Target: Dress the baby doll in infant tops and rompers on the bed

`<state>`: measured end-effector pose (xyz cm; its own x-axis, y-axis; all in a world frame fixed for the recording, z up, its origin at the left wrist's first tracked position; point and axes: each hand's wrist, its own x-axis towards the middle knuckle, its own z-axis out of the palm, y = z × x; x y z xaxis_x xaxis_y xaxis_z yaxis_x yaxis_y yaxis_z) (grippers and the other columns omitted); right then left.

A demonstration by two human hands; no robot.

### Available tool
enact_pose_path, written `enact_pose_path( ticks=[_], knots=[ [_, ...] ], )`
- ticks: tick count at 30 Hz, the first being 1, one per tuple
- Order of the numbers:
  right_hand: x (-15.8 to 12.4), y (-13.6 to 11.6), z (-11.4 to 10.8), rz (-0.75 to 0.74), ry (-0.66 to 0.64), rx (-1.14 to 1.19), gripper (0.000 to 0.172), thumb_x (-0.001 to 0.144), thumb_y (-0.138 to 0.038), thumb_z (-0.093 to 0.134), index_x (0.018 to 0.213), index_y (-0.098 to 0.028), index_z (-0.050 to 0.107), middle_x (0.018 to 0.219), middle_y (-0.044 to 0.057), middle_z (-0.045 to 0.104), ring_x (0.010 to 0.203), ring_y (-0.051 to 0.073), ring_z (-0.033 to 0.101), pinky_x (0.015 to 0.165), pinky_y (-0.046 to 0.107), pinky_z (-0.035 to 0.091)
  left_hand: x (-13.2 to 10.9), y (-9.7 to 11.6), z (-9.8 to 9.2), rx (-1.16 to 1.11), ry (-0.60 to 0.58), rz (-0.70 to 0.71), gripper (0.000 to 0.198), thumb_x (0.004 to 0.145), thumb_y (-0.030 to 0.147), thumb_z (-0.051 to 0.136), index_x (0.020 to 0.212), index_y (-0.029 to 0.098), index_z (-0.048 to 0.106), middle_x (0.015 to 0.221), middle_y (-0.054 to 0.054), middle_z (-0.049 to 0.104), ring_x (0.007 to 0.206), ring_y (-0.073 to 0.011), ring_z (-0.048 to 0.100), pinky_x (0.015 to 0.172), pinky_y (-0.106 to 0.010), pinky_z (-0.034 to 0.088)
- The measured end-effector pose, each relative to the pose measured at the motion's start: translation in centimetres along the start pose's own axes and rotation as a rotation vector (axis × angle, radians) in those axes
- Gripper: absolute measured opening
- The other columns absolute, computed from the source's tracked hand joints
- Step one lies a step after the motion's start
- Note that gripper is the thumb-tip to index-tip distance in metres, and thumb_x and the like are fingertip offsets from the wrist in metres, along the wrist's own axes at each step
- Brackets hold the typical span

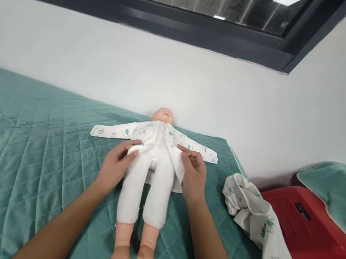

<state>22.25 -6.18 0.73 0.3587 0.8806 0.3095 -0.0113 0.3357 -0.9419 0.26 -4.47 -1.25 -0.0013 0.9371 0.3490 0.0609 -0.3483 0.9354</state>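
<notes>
A baby doll [159,188] with a white cloth body lies on its back, feet toward me and head at the wall. It wears a white printed baby shirt [144,131], sleeves spread to both sides and the front parted down the middle. My left hand [118,162] pinches the shirt's left front edge between thumb and fingers, at the doll's hip. On the other side my right hand [194,172] grips the right front panel, which is folded back a little. Part of the shirt's back shows between and beside the doll's legs.
Under the doll is a green quilted cover [39,161]. Crumpled printed baby trousers [263,222] hang over its right edge. A red plastic chair or case [315,226] stands beyond, with green cloth [345,183] on it. The white wall [120,64] rises behind, below a dark-framed window [183,21].
</notes>
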Motion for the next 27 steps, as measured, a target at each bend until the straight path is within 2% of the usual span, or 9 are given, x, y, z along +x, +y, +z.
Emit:
enact_pose_path(
  ticks=[3, 6, 9, 11, 12, 14, 18, 23, 27],
  knots=[
    [0.3, 0.5, -1.6, 0.139, 0.274, 0.223, 0.018, 0.075, -0.031, 0.069, 0.076, -0.020, 0.055, 0.078, -0.004, 0.064, 0.071, 0.012, 0.058, 0.068, 0.025, 0.048, 0.5, -1.7, -1.1, -0.342, 0.317, -0.182, 0.021, 0.081, 0.039, 0.066, 0.086, 0.019, 0.060, 0.094, -0.004, 0.068, 0.091, -0.0191, 0.065, 0.085, -0.034, 0.052],
    [-0.7, 0.6, -4.0, 0.192, 0.409, 0.348, 0.015, 0.072, -0.027, 0.068, 0.079, -0.019, 0.058, 0.070, -0.006, 0.057, 0.065, 0.010, 0.054, 0.065, 0.024, 0.048, 0.2, -2.7, -2.5, -0.454, 0.446, -0.232, 0.018, 0.082, 0.037, 0.064, 0.085, 0.020, 0.057, 0.094, -0.003, 0.066, 0.088, -0.0164, 0.064, 0.080, -0.031, 0.053],
    [-3.7, 0.2, -6.0, 0.173, 0.449, 0.382, 0.023, 0.072, -0.025, 0.068, 0.093, -0.022, 0.061, 0.086, -0.003, 0.063, 0.081, 0.012, 0.062, 0.079, 0.029, 0.053, -1.4, -2.8, -3.5, -0.271, 0.545, -0.195, 0.017, 0.086, 0.036, 0.058, 0.096, 0.023, 0.059, 0.103, -0.004, 0.065, 0.096, -0.0178, 0.063, 0.087, -0.035, 0.053],
    [-6.5, -0.1, -6.8, 0.117, 0.456, 0.314, 0.032, 0.073, -0.026, 0.068, 0.104, -0.025, 0.061, 0.114, 0.001, 0.065, 0.109, 0.017, 0.062, 0.096, 0.037, 0.051, -2.8, -2.6, -3.8, -0.015, 0.592, -0.079, 0.022, 0.086, 0.034, 0.057, 0.106, 0.025, 0.060, 0.115, -0.005, 0.062, 0.109, -0.0204, 0.059, 0.097, -0.039, 0.049],
    [-7.9, -0.2, -6.9, 0.083, 0.454, 0.251, 0.036, 0.074, -0.027, 0.068, 0.109, -0.026, 0.060, 0.126, 0.002, 0.061, 0.120, 0.020, 0.057, 0.102, 0.041, 0.047, -3.5, -2.5, -3.8, 0.123, 0.572, 0.000, 0.023, 0.087, 0.031, 0.056, 0.108, 0.025, 0.061, 0.117, -0.005, 0.061, 0.114, -0.0216, 0.057, 0.101, -0.040, 0.046],
    [-10.3, -0.4, -6.8, 0.036, 0.393, 0.086, 0.041, 0.077, -0.028, 0.067, 0.117, -0.026, 0.060, 0.138, 0.004, 0.054, 0.130, 0.023, 0.049, 0.109, 0.046, 0.041, -4.5, -2.2, -3.8, 0.372, 0.423, 0.161, 0.022, 0.086, 0.023, 0.051, 0.103, 0.024, 0.066, 0.114, -0.005, 0.063, 0.115, -0.0235, 0.054, 0.106, -0.044, 0.042],
    [-12.0, -0.5, -5.3, -0.005, 0.109, -0.335, 0.033, 0.087, -0.029, 0.055, 0.119, -0.023, 0.061, 0.128, 0.006, 0.062, 0.120, 0.023, 0.056, 0.108, 0.045, 0.040, -5.1, -1.8, -3.3, 0.704, 0.081, 0.362, 0.027, 0.084, 0.014, 0.046, 0.093, 0.021, 0.071, 0.114, -0.007, 0.064, 0.122, -0.0281, 0.047, 0.109, -0.048, 0.039],
    [-10.5, -0.7, -2.5, -0.163, -0.180, -0.905, 0.036, 0.086, -0.013, 0.044, 0.117, -0.018, 0.059, 0.121, 0.010, 0.063, 0.117, 0.025, 0.052, 0.101, 0.042, 0.040, -4.7, -1.8, -2.6, 0.903, -0.151, 0.396, 0.025, 0.088, 0.020, 0.047, 0.094, 0.019, 0.072, 0.131, -0.009, 0.058, 0.135, -0.0323, 0.034, 0.113, -0.052, 0.033],
    [-10.0, -1.2, -1.4, -0.192, -0.224, -1.256, 0.026, 0.091, -0.015, 0.042, 0.108, -0.021, 0.061, 0.112, 0.010, 0.064, 0.109, 0.028, 0.052, 0.088, 0.041, 0.039, -4.5, -2.1, -2.5, 0.942, -0.181, 0.344, 0.029, 0.091, 0.023, 0.042, 0.094, 0.018, 0.071, 0.135, -0.011, 0.055, 0.136, -0.0330, 0.033, 0.111, -0.054, 0.034]
  ],
)
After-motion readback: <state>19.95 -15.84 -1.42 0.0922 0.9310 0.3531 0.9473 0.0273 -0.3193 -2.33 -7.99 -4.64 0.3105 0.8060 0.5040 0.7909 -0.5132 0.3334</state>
